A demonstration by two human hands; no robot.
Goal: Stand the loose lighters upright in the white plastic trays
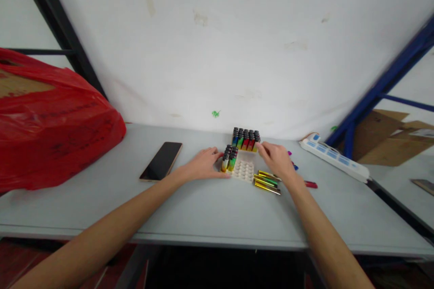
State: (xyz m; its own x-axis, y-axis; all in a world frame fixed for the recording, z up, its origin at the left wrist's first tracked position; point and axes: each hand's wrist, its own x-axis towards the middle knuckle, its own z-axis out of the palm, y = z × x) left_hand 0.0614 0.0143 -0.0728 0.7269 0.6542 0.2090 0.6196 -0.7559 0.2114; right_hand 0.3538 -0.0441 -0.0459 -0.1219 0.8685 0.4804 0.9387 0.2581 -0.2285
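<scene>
A white tray (242, 170) with rows of round holes lies on the table. Several upright lighters (233, 164) with black tops fill its left end. My left hand (203, 165) is around that end, thumb along the front edge and fingers at the left side. Behind the tray stands a packed block of colourful lighters (247, 141). At its right front corner are the curled fingers of my right hand (276, 159); what they pinch, if anything, is hidden. Several loose yellow and green lighters (267, 183) lie right of the tray, below my right wrist.
A black-screened phone (162, 161) lies left of my left hand. A big red plastic bag (57, 131) takes up the table's left end. A white power strip (335, 159) sits at the right, near a cardboard box (389, 140). A red lighter (311, 184) lies beside my right forearm.
</scene>
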